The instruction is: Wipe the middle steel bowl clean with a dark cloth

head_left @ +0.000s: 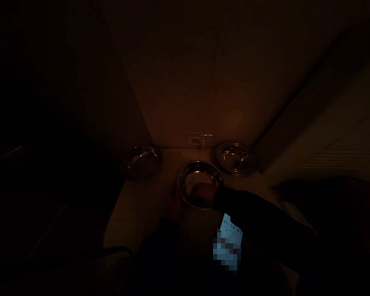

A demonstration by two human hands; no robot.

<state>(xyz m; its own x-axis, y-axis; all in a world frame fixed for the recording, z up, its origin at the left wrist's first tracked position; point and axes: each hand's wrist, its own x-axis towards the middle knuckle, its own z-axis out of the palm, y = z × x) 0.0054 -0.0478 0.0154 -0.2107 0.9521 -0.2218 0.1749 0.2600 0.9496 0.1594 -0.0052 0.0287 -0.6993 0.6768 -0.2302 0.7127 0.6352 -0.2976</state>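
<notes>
The scene is very dark. A shiny metal bowl (185,170) sits mid-table in front of me. Against its left rim is my left hand (173,202), closed at the bowl's edge, its fingers only faintly visible. My right hand (207,193) reaches into the bowl from the right, palm down, with its fingers bent toward the bottom. Shadow hides whatever those fingers hold. Pale patches show inside the bowl beyond the right hand, too dim to name. Below my right forearm a lit phone (231,232) shows timer digits.
A second metal bowl (142,162) stands at the table's back left corner. Nested metal dishes (236,158) stand back right. Behind the table (138,205) is a wall with a socket plate (200,139), a plug in it. A pale panel (296,152) rises on the right.
</notes>
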